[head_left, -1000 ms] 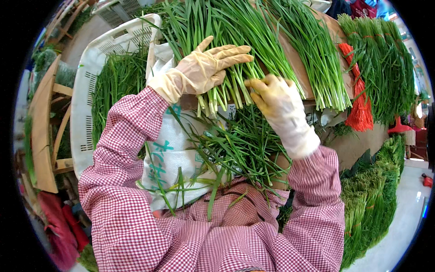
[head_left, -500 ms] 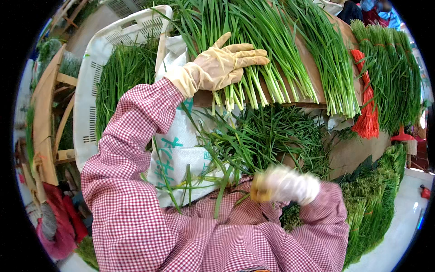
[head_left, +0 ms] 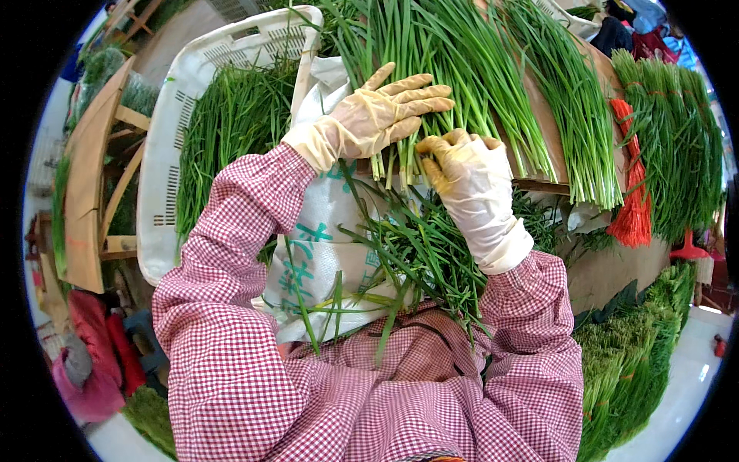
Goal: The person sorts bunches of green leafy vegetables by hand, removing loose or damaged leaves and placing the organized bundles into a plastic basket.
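Long garlic chives [head_left: 454,69] lie in a loose layer on a board, their pale stem ends toward me. My left hand [head_left: 369,115], in a thin cream glove, rests flat over the stems with its fingers stretched out. Just right of it, my gloved right hand [head_left: 473,181] has its fingers curled in on the stem ends of the garlic chives. What lies inside that grip is mostly hidden by the fingers. Below both hands, loose green leaves [head_left: 431,246] hang over my lap and a white woven sack [head_left: 308,246].
A white plastic crate [head_left: 156,208] full of chives stands at the left. Red ties [head_left: 633,192] hang at the board's right end beside tied chives [head_left: 673,146]. More bundles [head_left: 639,354] are stacked at lower right. Another person [head_left: 643,23] is partly visible at far right.
My right hand has moved up from near my lap to the stem ends beside my left hand. The left hand stays spread on the chives. The view has shifted slightly.
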A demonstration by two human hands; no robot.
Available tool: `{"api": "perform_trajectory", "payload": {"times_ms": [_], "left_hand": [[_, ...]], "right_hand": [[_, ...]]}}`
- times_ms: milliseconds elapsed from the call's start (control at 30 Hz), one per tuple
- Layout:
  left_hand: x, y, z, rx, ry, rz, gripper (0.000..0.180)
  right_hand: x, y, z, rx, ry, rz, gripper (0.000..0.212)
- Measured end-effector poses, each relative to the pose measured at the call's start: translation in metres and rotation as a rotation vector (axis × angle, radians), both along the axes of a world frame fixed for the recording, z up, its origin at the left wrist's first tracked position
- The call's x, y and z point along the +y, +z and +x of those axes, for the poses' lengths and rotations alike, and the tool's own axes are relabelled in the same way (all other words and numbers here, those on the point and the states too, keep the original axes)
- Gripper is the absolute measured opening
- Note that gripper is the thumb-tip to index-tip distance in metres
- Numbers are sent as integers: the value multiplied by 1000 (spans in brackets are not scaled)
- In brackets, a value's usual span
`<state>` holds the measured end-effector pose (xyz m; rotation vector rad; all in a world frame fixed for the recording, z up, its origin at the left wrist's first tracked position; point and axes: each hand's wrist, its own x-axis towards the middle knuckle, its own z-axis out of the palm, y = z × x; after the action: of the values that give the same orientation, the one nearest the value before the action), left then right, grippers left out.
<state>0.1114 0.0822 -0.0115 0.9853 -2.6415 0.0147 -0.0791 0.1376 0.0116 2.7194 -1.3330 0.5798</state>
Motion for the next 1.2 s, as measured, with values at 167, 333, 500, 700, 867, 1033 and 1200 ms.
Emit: {"api": "perform_trajectory", "payload": {"times_ms": [167, 333, 500, 700, 867, 1033, 1200], "left_hand": [[-3, -3, -1, -34, -2, -2, 44], [-3, -5, -3, -51, -8, 1, 45], [-6, -7, -3, -4, -8, 5, 48], [-2, -7, -6, 87, 52, -70, 47], [7, -12, 7, 61, 84, -101, 45], [2, -17, 13, 15, 48, -72, 44], [0, -17, 12, 45, 41, -27, 44]], "right_hand": [[-1, -1, 1, 111, -68, 3, 17], [6, 8, -8, 241, 92, 195, 17], [102, 23, -39, 264, 645, 1443, 25], [36, 47, 4, -164, 139, 201, 30], [7, 6, 14, -81, 24, 9, 25], [2, 0, 1, -112, 48, 25, 25], [0, 16, 11, -5, 124, 13, 25]]}}
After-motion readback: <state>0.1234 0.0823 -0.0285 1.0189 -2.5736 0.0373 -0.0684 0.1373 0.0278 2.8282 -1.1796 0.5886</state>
